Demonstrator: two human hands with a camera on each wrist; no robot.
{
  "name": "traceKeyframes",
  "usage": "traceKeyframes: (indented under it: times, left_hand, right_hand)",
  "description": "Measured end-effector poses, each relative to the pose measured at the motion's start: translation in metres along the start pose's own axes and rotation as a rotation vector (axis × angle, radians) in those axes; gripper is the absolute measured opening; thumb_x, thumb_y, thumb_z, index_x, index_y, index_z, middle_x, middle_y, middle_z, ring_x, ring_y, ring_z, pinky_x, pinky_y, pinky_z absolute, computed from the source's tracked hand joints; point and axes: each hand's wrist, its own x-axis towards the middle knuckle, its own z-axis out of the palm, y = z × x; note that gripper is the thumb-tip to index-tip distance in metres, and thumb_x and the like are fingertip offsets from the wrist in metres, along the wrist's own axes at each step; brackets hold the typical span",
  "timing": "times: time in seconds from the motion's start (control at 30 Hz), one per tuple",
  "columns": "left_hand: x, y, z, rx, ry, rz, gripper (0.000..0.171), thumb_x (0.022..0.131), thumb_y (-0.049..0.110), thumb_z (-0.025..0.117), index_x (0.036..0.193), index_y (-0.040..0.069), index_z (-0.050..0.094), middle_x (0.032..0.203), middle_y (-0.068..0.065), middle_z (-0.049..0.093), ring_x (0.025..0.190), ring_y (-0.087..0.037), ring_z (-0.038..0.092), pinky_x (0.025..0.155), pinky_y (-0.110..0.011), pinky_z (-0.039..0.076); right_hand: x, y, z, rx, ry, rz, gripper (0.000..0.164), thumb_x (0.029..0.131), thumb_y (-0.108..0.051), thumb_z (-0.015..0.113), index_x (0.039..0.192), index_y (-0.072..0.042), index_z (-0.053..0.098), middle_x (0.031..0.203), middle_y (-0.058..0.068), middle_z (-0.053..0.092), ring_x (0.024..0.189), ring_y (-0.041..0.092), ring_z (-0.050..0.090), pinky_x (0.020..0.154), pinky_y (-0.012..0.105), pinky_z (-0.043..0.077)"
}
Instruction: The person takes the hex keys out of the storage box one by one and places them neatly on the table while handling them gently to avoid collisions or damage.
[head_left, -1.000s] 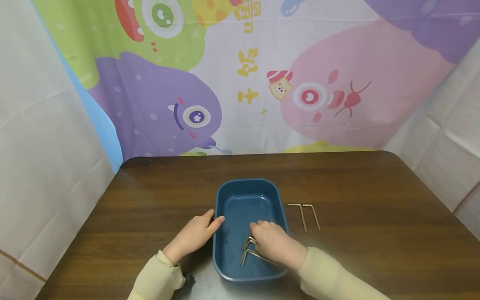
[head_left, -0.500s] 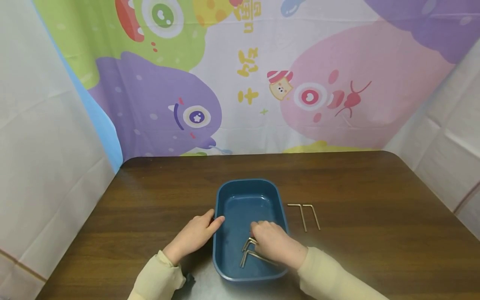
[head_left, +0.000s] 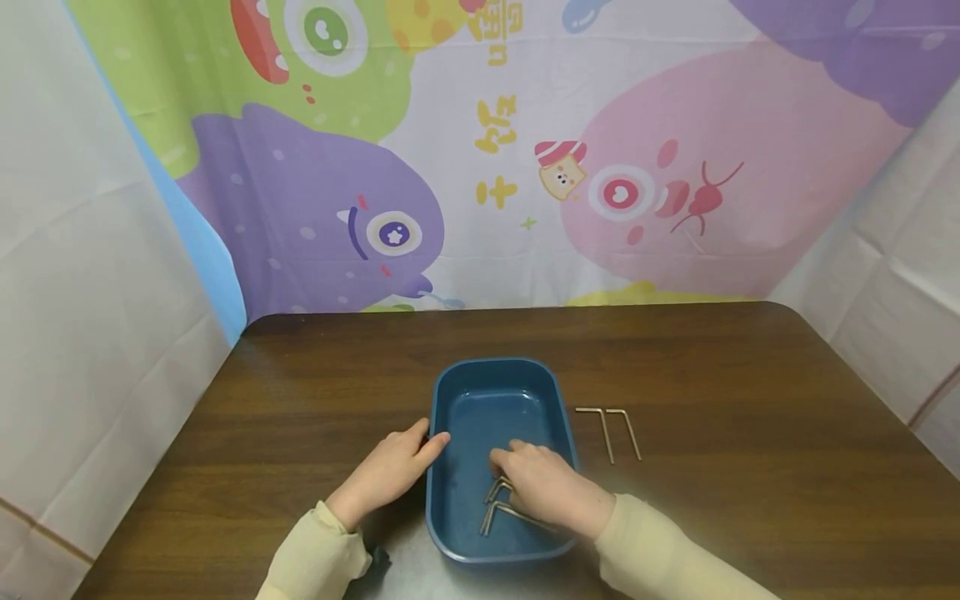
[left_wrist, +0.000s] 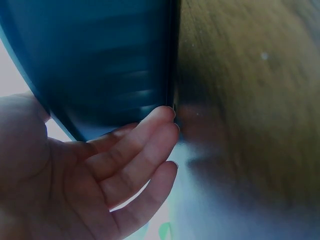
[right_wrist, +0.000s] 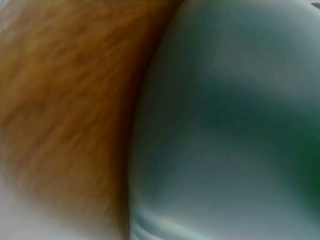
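Observation:
A deep blue rectangular bin [head_left: 467, 417] stands on the table in the head view. My left hand [head_left: 388, 469] holds its left wall, thumb over the rim and fingers along the outside; the left wrist view shows those fingertips low on the outer wall. My right hand [head_left: 546, 486] reaches into the near right part, fingers bent downward over several L-shaped metal hex keys [head_left: 488, 517] lying in the bin. Its fingertips are hidden, so whether they pinch a key does not show. The right wrist view is blurred and close up.
Two more hex keys lie side by side on the table right of the bin, a left one [head_left: 606, 437] and a right one [head_left: 632, 435]. A small dark object [head_left: 378, 560] sits by the left sleeve. A printed cloth [head_left: 487, 250] hangs behind the brown table [head_left: 337, 375].
The right hand's fingers have shifted slightly left and spread a little inside the bin. The hex keys by that hand have moved very slightly toward me. The left hand stays still.

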Motion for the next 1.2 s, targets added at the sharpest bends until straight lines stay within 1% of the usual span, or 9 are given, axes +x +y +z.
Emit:
traceKeyframes:
  times: [0.2,0.57,0.73,0.9,1.2]
  left_hand:
    - [-0.0007,0.0015,-0.0006,-0.003,-0.004,0.002,0.03,0.095,0.038,0.045,0.081,0.011,0.048,0.06,0.003,0.029,0.05,-0.011,0.035,0.05,-0.024,0.029]
    - [-0.0014,0.0032,-0.0007,-0.004,-0.006,-0.007,0.03,0.095,0.038,0.044,0.081,0.011,0.047,0.06,0.003,0.029,0.05,-0.011,0.033,0.049,-0.025,0.028]
    - [-0.0011,0.0019,0.0002,-0.003,-0.001,-0.004,0.029,0.095,0.037,0.044,0.081,0.012,0.048,0.06,0.003,0.03,0.05,-0.011,0.032,0.048,-0.025,0.027]
    - [-0.0008,0.0008,0.0012,-0.003,0.0,-0.006,0.028,0.095,0.037,0.044,0.082,0.013,0.048,0.059,0.003,0.03,0.05,-0.011,0.032,0.048,-0.024,0.027]
    - [-0.001,0.0013,0.0008,-0.006,0.002,-0.014,0.028,0.095,0.037,0.045,0.082,0.013,0.049,0.059,0.003,0.03,0.05,-0.011,0.035,0.049,-0.025,0.029]
  right_hand:
    - [0.0005,0.0,0.0001,-0.012,-0.02,0.007,0.025,0.065,-0.002,0.071,0.081,-0.011,0.053,0.069,-0.003,0.044,0.059,0.009,0.041,0.051,0.024,0.036]
    - [0.0009,0.0009,0.0008,0.015,-0.005,-0.003,0.03,0.063,0.001,0.069,0.08,-0.012,0.048,0.068,-0.004,0.041,0.058,0.009,0.039,0.05,0.024,0.034]
    - [0.0003,0.0005,0.0011,0.053,0.026,-0.009,0.031,0.061,0.005,0.066,0.078,-0.012,0.046,0.065,-0.005,0.04,0.056,0.009,0.038,0.049,0.023,0.033]
    - [0.0001,0.0011,0.0026,0.066,0.067,-0.014,0.028,0.063,0.006,0.063,0.076,-0.012,0.046,0.064,-0.004,0.042,0.055,0.009,0.039,0.048,0.023,0.033]
    - [-0.0007,0.0016,0.0043,0.062,0.15,-0.023,0.021,0.067,0.0,0.061,0.072,-0.013,0.046,0.062,-0.006,0.043,0.053,0.009,0.041,0.046,0.022,0.033]
